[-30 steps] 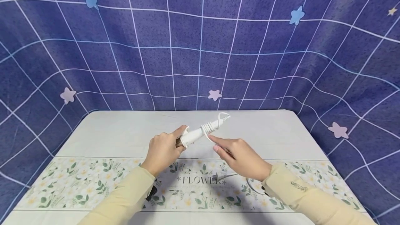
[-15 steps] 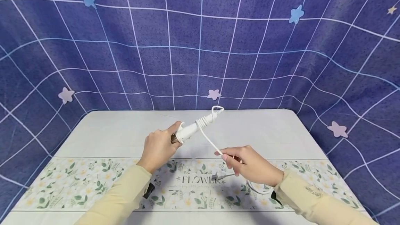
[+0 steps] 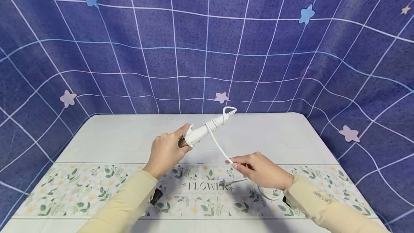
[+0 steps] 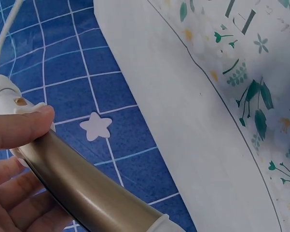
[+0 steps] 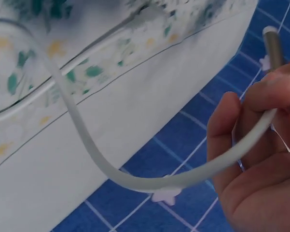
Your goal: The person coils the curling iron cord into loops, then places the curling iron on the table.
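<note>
A curling iron with a white handle and a gold-brown barrel is held above the table, handle end tilted up and to the right. My left hand grips the barrel close to the handle; in the left wrist view its thumb lies at the clamp lever. Several turns of white cord are wound round the handle, with a loop at its tip. My right hand pinches the cord between thumb and fingers, pulled straight from the handle. Beyond the fingers the cord hangs in a slack curve.
The plug lies over the printed lettering on the table, and a loose coil of cord shows under the right forearm. A white cloth with a flowered band covers the table. Blue grid-patterned fabric stands behind and at both sides.
My right hand has moved away from the handle, to the right and nearer me, drawing out a length of cord. The curling iron shifted slightly left, then stayed nearly still in the left hand.
</note>
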A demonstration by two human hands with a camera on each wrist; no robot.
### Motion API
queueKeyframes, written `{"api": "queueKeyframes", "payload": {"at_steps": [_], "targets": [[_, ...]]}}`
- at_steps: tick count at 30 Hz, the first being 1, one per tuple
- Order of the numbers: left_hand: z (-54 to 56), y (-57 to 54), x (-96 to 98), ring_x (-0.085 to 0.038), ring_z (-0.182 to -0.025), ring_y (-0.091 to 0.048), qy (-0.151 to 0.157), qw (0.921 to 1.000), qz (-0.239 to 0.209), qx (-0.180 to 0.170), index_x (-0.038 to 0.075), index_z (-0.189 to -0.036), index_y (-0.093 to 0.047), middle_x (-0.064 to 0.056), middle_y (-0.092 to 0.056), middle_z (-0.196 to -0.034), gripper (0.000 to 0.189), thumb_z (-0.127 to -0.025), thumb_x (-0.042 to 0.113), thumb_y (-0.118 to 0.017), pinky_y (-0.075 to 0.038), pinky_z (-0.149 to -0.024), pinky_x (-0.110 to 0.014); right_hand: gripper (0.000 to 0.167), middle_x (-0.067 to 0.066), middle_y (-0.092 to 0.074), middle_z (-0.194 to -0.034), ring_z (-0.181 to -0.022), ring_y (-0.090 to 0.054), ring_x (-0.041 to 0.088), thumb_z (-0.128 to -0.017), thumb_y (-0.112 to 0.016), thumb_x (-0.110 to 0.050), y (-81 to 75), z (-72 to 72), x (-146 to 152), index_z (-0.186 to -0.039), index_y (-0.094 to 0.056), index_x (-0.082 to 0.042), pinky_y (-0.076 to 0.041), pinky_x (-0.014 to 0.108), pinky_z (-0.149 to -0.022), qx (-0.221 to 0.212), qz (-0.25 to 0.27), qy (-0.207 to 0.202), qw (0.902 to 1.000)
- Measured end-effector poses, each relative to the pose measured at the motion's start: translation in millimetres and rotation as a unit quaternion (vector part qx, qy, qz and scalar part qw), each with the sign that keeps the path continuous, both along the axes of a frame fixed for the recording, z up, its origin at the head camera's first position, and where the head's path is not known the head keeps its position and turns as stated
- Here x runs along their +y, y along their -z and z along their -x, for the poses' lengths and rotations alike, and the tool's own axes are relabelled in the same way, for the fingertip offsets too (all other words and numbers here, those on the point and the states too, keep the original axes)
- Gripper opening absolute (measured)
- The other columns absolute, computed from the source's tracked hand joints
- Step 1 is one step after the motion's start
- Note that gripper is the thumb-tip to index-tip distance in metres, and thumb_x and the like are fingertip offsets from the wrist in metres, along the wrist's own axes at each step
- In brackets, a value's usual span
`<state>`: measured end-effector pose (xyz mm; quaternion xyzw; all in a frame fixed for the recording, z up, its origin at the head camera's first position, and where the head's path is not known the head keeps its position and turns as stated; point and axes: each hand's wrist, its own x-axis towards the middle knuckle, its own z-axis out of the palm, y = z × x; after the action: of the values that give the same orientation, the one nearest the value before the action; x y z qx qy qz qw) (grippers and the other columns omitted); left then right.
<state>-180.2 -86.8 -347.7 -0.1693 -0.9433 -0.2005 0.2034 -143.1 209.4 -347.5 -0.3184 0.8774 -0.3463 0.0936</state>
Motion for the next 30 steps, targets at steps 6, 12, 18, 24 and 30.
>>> {"api": "queueKeyframes", "payload": {"at_steps": [6, 12, 18, 24, 30], "targets": [[0.3, -1.4, -2.9, -0.02, -0.05, -0.054, 0.001, 1.0, -0.006, -0.004, 0.017, -0.137, -0.065, -0.009, -0.069, -0.069, 0.065, -0.076, 0.02, -0.09, -0.045, -0.049, -0.041, 0.031, -0.009, -0.046, -0.062, -0.048, -0.036, 0.002, -0.107, -0.051, -0.018, 8.2, 6.1, 7, -0.131, -0.068, -0.006, -0.034, 0.021, -0.045, -0.068, 0.001, -0.012, 0.9976], [1.9, -3.3, -7.3, -0.018, -0.052, -0.053, 0.004, 0.9999, -0.016, -0.001, 0.014, -0.137, -0.065, -0.007, -0.072, -0.074, 0.066, -0.076, 0.018, -0.09, -0.047, -0.053, -0.043, 0.029, -0.009, -0.046, -0.061, -0.047, -0.038, 0.002, -0.108, -0.051, -0.016, 16.5, 7.7, 10, -0.129, -0.07, -0.01, -0.033, 0.02, -0.043, -0.085, 0.011, -0.008, 0.9963], [1.8, -1.4, -7.0, -0.009, -0.059, -0.056, 0.048, 0.9971, -0.046, -0.037, 0.015, -0.139, -0.063, -0.004, -0.076, -0.084, 0.069, -0.076, 0.019, -0.09, -0.049, -0.061, -0.039, 0.027, -0.009, -0.046, -0.063, -0.048, -0.034, 0.002, -0.107, -0.053, -0.018, 22.0, 13.9, 11, -0.122, -0.073, -0.008, -0.032, 0.02, -0.044, -0.073, 0.004, 0.012, 0.9972], [-1.8, -2.9, -5.0, -0.005, -0.062, -0.059, 0.09, 0.9922, -0.064, -0.059, 0.015, -0.14, -0.063, -0.006, -0.078, -0.089, 0.071, -0.075, 0.018, -0.091, -0.051, -0.062, -0.035, 0.029, -0.007, -0.049, -0.063, -0.048, -0.031, 0.003, -0.107, -0.052, -0.018, 30.1, 24.4, 11, -0.124, -0.071, -0.003, -0.031, 0.021, -0.046, -0.053, -0.014, 0.024, 0.9982], [-4.1, -1.9, -3.4, -0.007, -0.065, -0.062, 0.101, 0.9899, -0.062, -0.079, 0.016, -0.141, -0.062, -0.009, -0.078, -0.096, 0.072, -0.075, 0.017, -0.091, -0.054, -0.064, -0.032, 0.031, -0.001, -0.054, -0.065, -0.048, -0.031, 0.004, -0.108, -0.051, -0.017, 36.7, 36.0, 10, -0.126, -0.07, -0.001, -0.038, 0.024, -0.052, -0.039, -0.02, 0.034, 0.9984]]}}
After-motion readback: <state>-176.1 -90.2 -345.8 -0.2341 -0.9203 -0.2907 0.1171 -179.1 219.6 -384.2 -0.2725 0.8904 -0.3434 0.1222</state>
